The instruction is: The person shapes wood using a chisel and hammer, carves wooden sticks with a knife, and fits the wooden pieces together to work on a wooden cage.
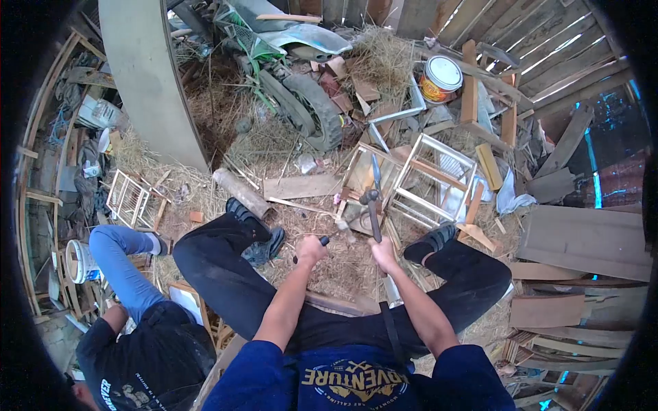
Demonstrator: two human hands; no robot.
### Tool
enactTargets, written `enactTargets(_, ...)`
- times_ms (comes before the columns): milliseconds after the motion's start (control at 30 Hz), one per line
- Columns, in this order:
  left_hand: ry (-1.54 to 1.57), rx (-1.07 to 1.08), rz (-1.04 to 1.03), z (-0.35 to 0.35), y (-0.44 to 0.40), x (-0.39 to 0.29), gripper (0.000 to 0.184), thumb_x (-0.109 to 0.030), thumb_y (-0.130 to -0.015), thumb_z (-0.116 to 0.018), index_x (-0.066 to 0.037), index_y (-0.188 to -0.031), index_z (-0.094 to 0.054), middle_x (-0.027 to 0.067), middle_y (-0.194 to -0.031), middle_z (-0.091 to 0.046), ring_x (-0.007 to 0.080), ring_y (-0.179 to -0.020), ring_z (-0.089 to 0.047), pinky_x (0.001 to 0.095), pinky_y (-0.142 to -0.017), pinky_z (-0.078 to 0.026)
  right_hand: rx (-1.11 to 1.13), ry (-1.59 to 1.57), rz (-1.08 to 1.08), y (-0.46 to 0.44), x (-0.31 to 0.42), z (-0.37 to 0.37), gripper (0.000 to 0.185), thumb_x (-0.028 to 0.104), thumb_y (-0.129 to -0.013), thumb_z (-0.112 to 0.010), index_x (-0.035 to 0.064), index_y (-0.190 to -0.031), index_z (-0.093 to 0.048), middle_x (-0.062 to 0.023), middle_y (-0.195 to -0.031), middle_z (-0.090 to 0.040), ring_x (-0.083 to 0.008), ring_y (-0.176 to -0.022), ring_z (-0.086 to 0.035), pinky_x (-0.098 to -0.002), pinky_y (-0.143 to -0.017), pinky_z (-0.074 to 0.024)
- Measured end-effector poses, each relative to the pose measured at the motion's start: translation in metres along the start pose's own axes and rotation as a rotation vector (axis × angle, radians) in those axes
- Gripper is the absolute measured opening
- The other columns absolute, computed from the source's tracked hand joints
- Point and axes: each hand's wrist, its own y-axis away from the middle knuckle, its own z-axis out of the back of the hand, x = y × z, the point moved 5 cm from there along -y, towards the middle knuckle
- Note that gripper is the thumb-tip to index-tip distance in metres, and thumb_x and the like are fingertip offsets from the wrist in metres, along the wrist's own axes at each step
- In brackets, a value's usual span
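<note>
My right hand [385, 253] is closed around the wooden handle of a pick-like tool [374, 218]. Its dark metal head points away from me, with a long narrow blade reaching up over a wooden frame. My left hand [312, 251] is wrapped round a black handle [323, 240], whose ends show on both sides of the fist; what kind of tool it belongs to cannot be made out. Both hands are held between my spread knees, above straw-covered ground. Just beyond the tool's head stand small light wooden frames [433, 179], one of them partly behind the blade.
To my left sits another person [147, 342] in a dark shirt and blue jeans. Ahead lie a short log [241, 194], a flat board [301, 187] and a wheel [317, 113]. A paint bucket [441, 79] stands farther back. Sheets and planks [582, 243] are stacked at right.
</note>
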Motion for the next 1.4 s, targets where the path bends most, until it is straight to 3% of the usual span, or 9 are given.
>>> enactTargets(400,0.154,-0.016,0.112,-0.003,-0.022,-0.017,0.034,-0.024,-0.077,-0.066,0.0,-0.1,-0.072,0.0271,-0.102,-0.069,0.0388,-0.1,-0.068,0.0454,-0.089,-0.054,-0.003,-0.1,0.361,0.031,0.096,0.022,0.027,0.017,-0.089,-0.063,0.0091,-0.069,-0.046,0.0026,-0.049,-0.042,-0.0092,-0.033,-0.037,-0.0289,-0.032,-0.0268)
enactTargets(533,0.255,0.012,0.108,-0.008,-0.023,-0.031,0.034,-0.025,-0.077,-0.066,-0.001,-0.1,-0.073,0.0258,-0.103,-0.069,0.0389,-0.101,-0.068,0.0463,-0.088,-0.054,-0.026,-0.035,0.33,0.08,0.178,0.047,0.021,0.02,-0.087,-0.068,0.0011,-0.079,-0.061,0.0007,-0.062,-0.052,-0.011,-0.054,-0.047,-0.0319,-0.051,-0.0392)
enactTargets(667,0.264,0.01,0.152,0.005,-0.028,-0.023,0.036,-0.03,-0.077,-0.068,-0.003,-0.101,-0.073,0.0235,-0.106,-0.07,0.0371,-0.102,-0.068,0.0451,-0.089,-0.054,-0.112,-0.017,0.529,0.079,0.193,0.063,0.03,0.028,-0.092,-0.068,0.0025,-0.079,-0.061,0.0023,-0.061,-0.052,-0.0089,-0.054,-0.044,-0.0307,-0.051,-0.0375)
enactTargets(833,0.251,0.011,0.155,-0.016,-0.031,-0.008,0.038,-0.031,-0.078,-0.067,0.0,-0.098,-0.073,0.0283,-0.102,-0.069,0.0401,-0.101,-0.067,0.0458,-0.088,-0.054,-0.046,-0.363,0.503,0.022,0.121,0.023,0.035,0.03,-0.091,-0.07,0.0029,-0.073,-0.056,0.0018,-0.062,-0.051,-0.0098,-0.057,-0.046,-0.0323,-0.051,-0.0364)
enactTargets(900,0.244,0.055,0.206,-0.016,-0.026,-0.009,0.04,-0.034,-0.078,-0.068,-0.003,-0.103,-0.073,0.0235,-0.107,-0.069,0.0365,-0.104,-0.067,0.0442,-0.091,-0.053,-0.082,0.048,0.327,-0.008,0.03,0.005,0.027,0.024,-0.087,-0.069,0.0003,-0.08,-0.059,-0.0037,-0.064,-0.055,-0.015,-0.056,-0.052,-0.0375,-0.052,-0.0417)
enactTargets(967,0.238,0.091,0.22,-0.003,-0.025,-0.019,0.041,-0.036,-0.078,-0.069,-0.005,-0.106,-0.073,0.0206,-0.11,-0.07,0.0345,-0.106,-0.067,0.0433,-0.093,-0.052,0.046,0.206,-0.046,-0.016,-0.033,-0.003,0.026,0.024,-0.084,-0.069,-0.0004,-0.077,-0.061,-0.0058,-0.061,-0.055,-0.0193,-0.056,-0.056,-0.0396,-0.054,-0.0456)
enactTargets(1033,0.264,0.058,0.254,-0.008,-0.037,-0.005,0.041,-0.037,-0.079,-0.068,-0.006,-0.106,-0.073,0.0198,-0.11,-0.07,0.0346,-0.105,-0.067,0.0433,-0.092,-0.053,0.014,0.224,-0.136,-0.015,-0.073,0.006,0.026,0.024,-0.082,-0.069,-0.0004,-0.075,-0.063,-0.0089,-0.059,-0.057,-0.0229,-0.058,-0.061,-0.0411,-0.057,-0.0481)
enactTargets(1133,0.248,0.054,0.249,-0.019,-0.04,-0.001,0.042,-0.038,-0.079,-0.068,-0.007,-0.107,-0.073,0.0203,-0.109,-0.07,0.036,-0.104,-0.068,0.0433,-0.09,-0.053,0.061,0.435,0.004,-0.021,-0.087,0.02,0.021,0.022,-0.086,-0.063,0.0019,-0.081,-0.06,-0.0028,-0.057,-0.053,-0.0151,-0.044,-0.051,-0.0357,-0.039,-0.038)
enactTargets(1400,0.367,-0.006,0.151,-0.029,-0.014,-0.005,0.036,-0.028,-0.076,-0.07,-0.004,-0.102,-0.072,0.0237,-0.102,-0.07,0.0369,-0.101,-0.067,0.0441,-0.088,-0.053,-0.088,0.114,0.136,-0.005,0.017,0.027,0.028,0.022,-0.088,-0.064,0.0031,-0.068,-0.056,-0.0011,-0.056,-0.051,-0.0126,-0.048,-0.048,-0.0341,-0.045,-0.0373)
